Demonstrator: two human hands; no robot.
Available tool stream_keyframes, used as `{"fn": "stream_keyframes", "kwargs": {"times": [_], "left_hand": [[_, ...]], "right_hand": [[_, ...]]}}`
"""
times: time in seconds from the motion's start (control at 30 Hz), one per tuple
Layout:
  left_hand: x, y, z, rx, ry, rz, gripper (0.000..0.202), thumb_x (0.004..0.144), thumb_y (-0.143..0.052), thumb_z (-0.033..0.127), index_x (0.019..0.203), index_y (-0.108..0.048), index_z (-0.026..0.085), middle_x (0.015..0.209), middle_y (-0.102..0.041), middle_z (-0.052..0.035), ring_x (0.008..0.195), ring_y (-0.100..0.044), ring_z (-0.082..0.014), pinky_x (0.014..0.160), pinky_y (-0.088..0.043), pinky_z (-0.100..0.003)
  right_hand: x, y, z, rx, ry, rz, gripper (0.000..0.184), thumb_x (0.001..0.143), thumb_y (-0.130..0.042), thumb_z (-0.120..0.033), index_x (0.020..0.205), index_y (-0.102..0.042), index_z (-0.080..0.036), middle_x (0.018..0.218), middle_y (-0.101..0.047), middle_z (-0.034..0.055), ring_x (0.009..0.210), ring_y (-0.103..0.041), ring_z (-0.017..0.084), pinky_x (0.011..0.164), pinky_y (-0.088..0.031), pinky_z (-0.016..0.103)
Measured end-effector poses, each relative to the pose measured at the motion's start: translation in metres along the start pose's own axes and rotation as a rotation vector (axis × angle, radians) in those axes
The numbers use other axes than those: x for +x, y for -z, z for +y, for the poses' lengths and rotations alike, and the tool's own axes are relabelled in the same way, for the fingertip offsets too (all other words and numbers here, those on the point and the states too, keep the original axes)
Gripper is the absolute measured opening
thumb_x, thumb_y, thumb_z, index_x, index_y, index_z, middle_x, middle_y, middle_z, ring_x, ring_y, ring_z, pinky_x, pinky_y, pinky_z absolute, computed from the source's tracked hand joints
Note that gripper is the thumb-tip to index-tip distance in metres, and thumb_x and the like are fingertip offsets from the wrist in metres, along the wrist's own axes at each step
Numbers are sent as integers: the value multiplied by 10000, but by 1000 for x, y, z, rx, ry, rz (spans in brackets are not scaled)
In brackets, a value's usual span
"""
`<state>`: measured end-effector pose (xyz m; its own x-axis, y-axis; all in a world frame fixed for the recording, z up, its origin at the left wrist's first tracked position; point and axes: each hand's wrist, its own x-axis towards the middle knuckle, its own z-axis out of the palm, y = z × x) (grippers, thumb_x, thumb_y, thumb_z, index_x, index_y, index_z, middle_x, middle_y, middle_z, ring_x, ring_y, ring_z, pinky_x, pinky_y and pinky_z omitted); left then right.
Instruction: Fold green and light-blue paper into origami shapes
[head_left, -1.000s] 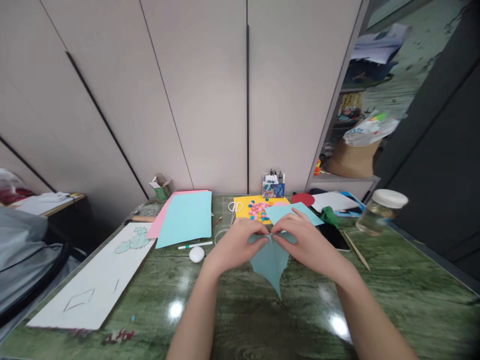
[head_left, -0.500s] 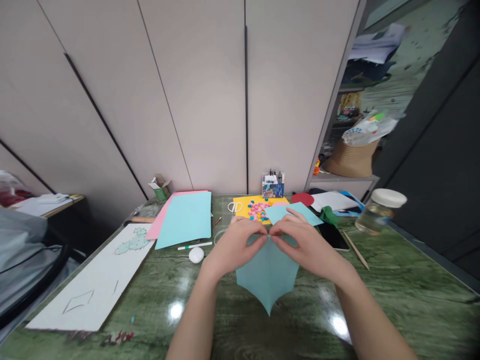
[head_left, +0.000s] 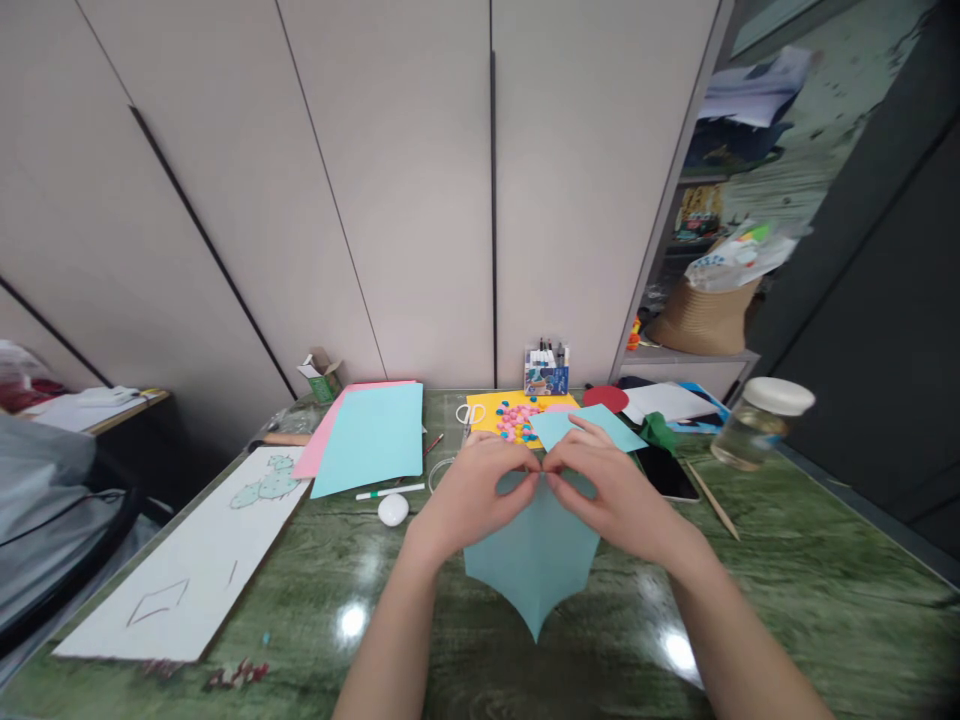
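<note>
Between my two hands hangs a light-blue sheet of paper (head_left: 534, 560), creased down its middle, with a curved lower edge that comes to a point. My left hand (head_left: 484, 490) pinches its top edge between thumb and fingers. My right hand (head_left: 600, 485) pinches the same edge close beside, the fingertips of both hands nearly touching. The paper's upper part is partly hidden behind the hands. Just beyond them, another light-blue sheet (head_left: 615, 428) lies on a yellow sheet (head_left: 487, 400) with many small pink, blue and yellow balls (head_left: 516, 420).
On the green table (head_left: 300, 610) lie a cactus drawing (head_left: 202, 560), blue paper (head_left: 375, 435), a marker (head_left: 390, 492), a white oval object (head_left: 393, 510) and white-handled scissors (head_left: 470, 413). To the right are a phone (head_left: 667, 475), a pencil (head_left: 714, 502) and a lidded jar (head_left: 757, 430).
Both hands have shifted very slightly to the right at the fingertips. The paper's lower part has tilted a little, its point moving slightly down and left. Both pinches stay closed.
</note>
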<state>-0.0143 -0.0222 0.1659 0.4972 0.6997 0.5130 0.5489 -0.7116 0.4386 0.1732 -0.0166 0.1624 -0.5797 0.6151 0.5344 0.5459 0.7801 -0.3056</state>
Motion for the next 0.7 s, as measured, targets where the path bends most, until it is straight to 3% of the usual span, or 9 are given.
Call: {"fn": "stream_keyframes", "kwargs": {"times": [0.27, 0.7], "left_hand": [[1, -3, 4, -37, -32, 92, 102, 784, -531, 114, 755, -584, 196, 730, -642, 31, 741, -536, -133, 839, -363, -282], [1, -4, 5, -54, -10, 102, 119, 816, -503, 153, 737, -576, 206, 738, -653, 27, 742, -540, -142, 837, -376, -295]], "right_hand": [[0, -2, 1, 25, 48, 106, 105, 806, -512, -109, 779, -494, -209, 689, -511, -43, 692, -514, 113, 1055, -255, 475], [0, -1, 0, 50, 48, 142, 102, 827, -492, -140, 777, -498, -228, 689, -521, -31, 688, -507, 133, 1018, -315, 477]]}}
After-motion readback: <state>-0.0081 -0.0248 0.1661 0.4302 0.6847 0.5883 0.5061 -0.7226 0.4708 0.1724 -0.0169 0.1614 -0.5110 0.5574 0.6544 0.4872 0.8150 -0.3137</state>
